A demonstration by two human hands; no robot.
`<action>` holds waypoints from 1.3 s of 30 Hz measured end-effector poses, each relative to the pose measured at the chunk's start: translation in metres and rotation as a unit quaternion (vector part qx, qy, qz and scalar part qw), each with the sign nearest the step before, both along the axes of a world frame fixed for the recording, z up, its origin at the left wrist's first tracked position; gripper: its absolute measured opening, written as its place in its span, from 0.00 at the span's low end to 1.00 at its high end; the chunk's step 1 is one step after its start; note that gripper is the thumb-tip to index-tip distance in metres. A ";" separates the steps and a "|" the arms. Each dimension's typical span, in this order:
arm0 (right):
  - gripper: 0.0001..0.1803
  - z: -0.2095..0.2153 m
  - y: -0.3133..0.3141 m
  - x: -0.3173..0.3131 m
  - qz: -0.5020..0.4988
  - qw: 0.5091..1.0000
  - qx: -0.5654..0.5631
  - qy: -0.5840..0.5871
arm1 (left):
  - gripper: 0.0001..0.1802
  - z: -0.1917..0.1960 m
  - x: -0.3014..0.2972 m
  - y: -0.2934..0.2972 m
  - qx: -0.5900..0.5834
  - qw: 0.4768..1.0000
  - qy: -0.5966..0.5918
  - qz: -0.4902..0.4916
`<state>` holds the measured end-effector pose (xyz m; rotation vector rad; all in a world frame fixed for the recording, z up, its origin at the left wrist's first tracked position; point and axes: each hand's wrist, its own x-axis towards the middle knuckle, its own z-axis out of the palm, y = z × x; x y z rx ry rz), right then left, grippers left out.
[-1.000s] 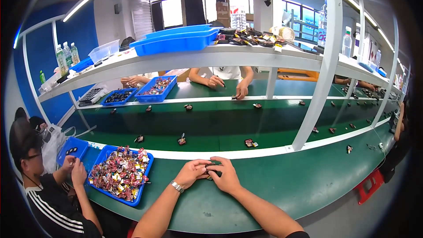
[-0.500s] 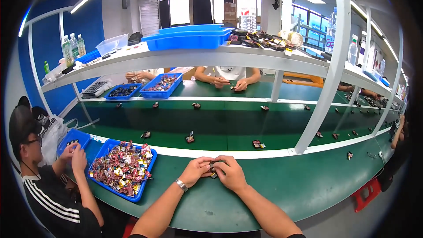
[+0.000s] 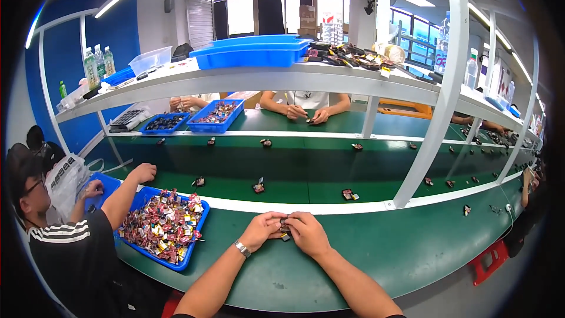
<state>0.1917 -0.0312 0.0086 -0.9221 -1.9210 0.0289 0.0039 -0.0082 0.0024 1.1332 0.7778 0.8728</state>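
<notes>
Green bench (image 3: pixel 365 247), blue parts-filled tray (image 3: pixel 205 209) on left. Dark pieces (image 3: pixel 259 186) spaced along green belt (image 3: pixel 300 162). White shelf (image 3: pixel 329 78) above: blue bins (image 3: pixel 247 57), bottles (image 3: pixel 91 69).

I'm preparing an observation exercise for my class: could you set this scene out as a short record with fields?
Left hand: fingers on a small dark part; silver watch on wrist
Right hand: fingers on the same part
Part visibility: mostly hidden
Blue tray: left of the hands, holding heaped pieces
Green strip: spaced items along it
White shelf: blue bins and piled items on top
</notes>
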 end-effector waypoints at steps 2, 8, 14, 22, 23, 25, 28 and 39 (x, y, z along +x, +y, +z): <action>0.10 0.000 0.001 0.001 0.003 1.000 -0.010 0.010 | 0.16 0.000 0.000 0.000 0.001 1.000 0.002 -0.001; 0.07 0.003 -0.001 0.002 0.009 0.997 -0.068 0.030 | 0.17 0.000 0.000 -0.001 -0.005 1.000 -0.009 0.000; 0.07 0.007 -0.005 0.003 0.015 0.994 -0.101 0.049 | 0.17 0.006 0.003 -0.004 0.010 1.000 0.026 0.009; 0.09 0.009 -0.009 -0.002 0.006 0.998 -0.053 0.039 | 0.16 0.005 0.007 -0.006 0.020 0.999 0.037 0.029; 0.09 0.008 -0.011 -0.003 -0.008 0.998 -0.058 0.038 | 0.16 0.006 0.007 -0.006 0.024 0.998 0.049 0.033; 0.09 0.008 -0.012 -0.006 -0.021 0.997 -0.064 0.039 | 0.17 0.007 0.006 -0.006 0.021 0.998 0.048 0.027; 0.08 0.007 -0.013 -0.008 -0.049 0.997 -0.052 0.021 | 0.17 0.005 0.004 -0.006 0.019 0.999 0.033 0.012; 0.05 0.000 -0.011 -0.012 -0.076 0.997 -0.019 0.020 | 0.18 0.001 0.003 -0.005 0.010 1.000 0.022 0.001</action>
